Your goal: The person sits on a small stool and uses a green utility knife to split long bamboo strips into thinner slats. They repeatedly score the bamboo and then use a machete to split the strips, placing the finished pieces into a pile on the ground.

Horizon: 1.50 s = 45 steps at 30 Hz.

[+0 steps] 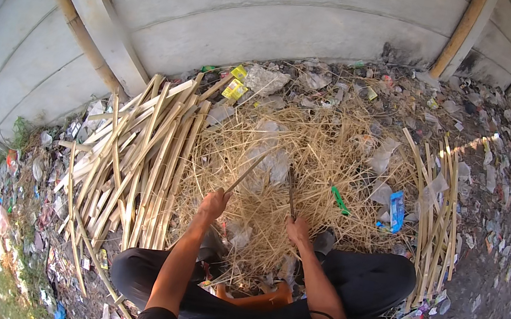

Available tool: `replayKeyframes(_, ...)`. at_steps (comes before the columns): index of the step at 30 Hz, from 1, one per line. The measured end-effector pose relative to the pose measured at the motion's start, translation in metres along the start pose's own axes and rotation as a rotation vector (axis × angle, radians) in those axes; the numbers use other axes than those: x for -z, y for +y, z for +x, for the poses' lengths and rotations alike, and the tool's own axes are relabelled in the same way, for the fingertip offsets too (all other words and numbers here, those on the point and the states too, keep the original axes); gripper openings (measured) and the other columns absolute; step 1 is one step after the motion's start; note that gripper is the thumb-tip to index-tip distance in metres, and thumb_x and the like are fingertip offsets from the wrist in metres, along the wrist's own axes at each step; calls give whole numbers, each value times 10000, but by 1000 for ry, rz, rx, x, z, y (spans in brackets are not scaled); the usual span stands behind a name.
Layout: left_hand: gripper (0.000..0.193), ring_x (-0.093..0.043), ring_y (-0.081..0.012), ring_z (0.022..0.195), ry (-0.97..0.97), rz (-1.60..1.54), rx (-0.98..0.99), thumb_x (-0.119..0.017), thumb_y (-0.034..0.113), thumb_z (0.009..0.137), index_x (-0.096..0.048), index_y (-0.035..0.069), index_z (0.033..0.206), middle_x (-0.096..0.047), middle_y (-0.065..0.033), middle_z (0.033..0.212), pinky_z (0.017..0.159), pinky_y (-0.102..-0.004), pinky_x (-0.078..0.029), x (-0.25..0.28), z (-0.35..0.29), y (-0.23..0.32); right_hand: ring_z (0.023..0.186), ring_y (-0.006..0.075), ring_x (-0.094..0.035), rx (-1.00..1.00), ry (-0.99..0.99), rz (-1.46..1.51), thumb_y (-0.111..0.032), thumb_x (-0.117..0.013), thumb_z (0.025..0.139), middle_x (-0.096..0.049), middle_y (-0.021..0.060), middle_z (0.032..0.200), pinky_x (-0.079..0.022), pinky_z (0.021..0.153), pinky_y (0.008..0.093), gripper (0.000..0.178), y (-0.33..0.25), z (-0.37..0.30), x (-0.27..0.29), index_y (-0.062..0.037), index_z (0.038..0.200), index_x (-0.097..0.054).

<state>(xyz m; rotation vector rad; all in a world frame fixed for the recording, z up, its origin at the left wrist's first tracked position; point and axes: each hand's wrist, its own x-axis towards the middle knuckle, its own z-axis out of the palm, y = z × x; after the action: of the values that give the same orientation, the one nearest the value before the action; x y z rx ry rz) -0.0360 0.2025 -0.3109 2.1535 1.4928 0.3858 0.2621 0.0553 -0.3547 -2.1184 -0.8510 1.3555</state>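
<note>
My left hand (213, 204) is closed around one end of a thin bamboo strip (248, 172), which slants up and to the right. In my right hand (299, 231) is a narrow dark knife (291, 195), its blade pointing away from me. Strip and blade are apart, with their far ends a short gap from each other. Beneath both hands spreads a heap of curly straw-coloured bamboo shavings (333, 142). To the left lies a large pile of split bamboo strips (160, 177); a smaller stack of thin strips (440, 226) lies on the right.
A grey panel wall (241, 7) with upright posts closes off the far side. Litter covers the ground, including a blue wrapper (396, 211), a green plastic strip (340, 201) and yellow packets (235, 89). Part of an orange seat (258, 297) shows between my bent legs.
</note>
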Motion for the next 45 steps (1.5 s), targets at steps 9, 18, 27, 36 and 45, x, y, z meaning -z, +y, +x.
replayKeyframes(9, 383, -673, -494, 764, -22, 71, -172, -600, 422, 1033, -618, 42, 997, -679, -261, 771, 652, -586, -528, 0, 6, 15, 534, 245, -453, 143, 255, 53, -295, -522, 1086, -457, 90, 641, -378, 558, 459, 357, 21, -14, -24, 28, 956, -601)
replayKeyframes(18, 393, -717, -429, 832, -125, 268, -64, -623, 471, 1004, -638, 79, 1006, -721, -221, 890, 716, -547, -563, -21, -2, 26, 558, 252, -461, 330, 509, 236, -318, -558, 1071, -486, 100, 664, -387, 604, 468, 365, -5, -31, -27, 41, 1057, -623)
replayKeyframes(27, 425, -722, -446, 852, -139, 252, -33, -597, 517, 1012, -621, 95, 1061, -726, -222, 859, 714, -549, -562, -19, -2, 20, 778, 319, -656, 82, 217, 81, -373, -546, 1073, -673, 149, 862, -486, 719, 495, 429, 8, 5, -34, 23, 1194, -655)
replayKeyframes(36, 259, -560, -229, 500, 404, 661, -449, -682, 395, 1005, -665, 144, 1062, -572, -72, 685, 468, -362, -511, -46, -18, -11, 535, 202, -440, 378, 352, 80, -393, -503, 1102, -483, 55, 641, -386, 563, 457, 422, -29, 1, -19, -1, 1111, -661)
replayKeyframes(45, 438, -706, -438, 751, -28, 76, -112, -655, 503, 987, -668, 74, 902, -705, -200, 760, 633, -523, -568, -59, 0, -40, 520, 208, -418, 534, 425, 317, -372, -486, 1111, -463, 67, 634, -361, 557, 455, 428, -63, -12, -4, 10, 973, -624)
